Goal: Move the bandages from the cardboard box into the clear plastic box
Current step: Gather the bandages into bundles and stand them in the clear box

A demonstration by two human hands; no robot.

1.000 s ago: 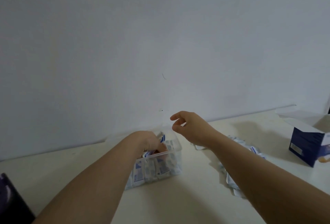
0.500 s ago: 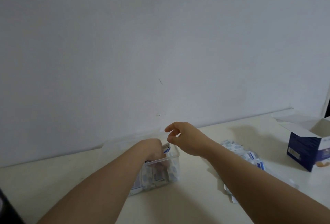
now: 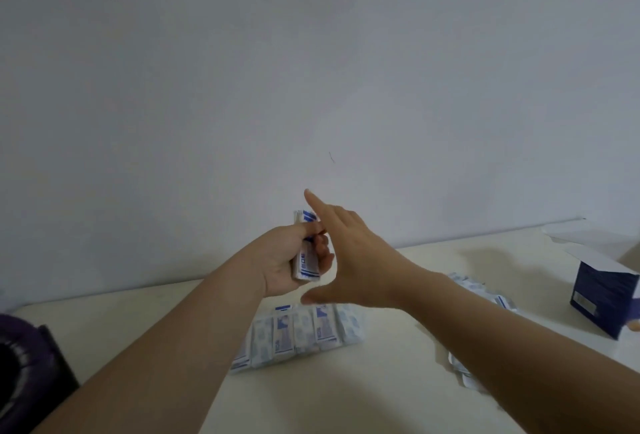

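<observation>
Gripping a slim stack of bandages (image 3: 306,262) in the left hand (image 3: 282,260), fingers curled round the papery blue-and-white wrappers, above the clear plastic box (image 3: 357,331); pressing the right hand (image 3: 349,253) flat against its edge, fingers straight and holding nothing, probably squaring it to slot upright beside the packed row; leaving crinkly loose bandages (image 3: 474,290) lying on the tabletop (image 3: 311,399) near the opened, stiff cardboard box (image 3: 602,298)

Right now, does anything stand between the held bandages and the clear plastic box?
Only the open right hand: its thumb crosses below the stack in the left hand, above the box.
</observation>
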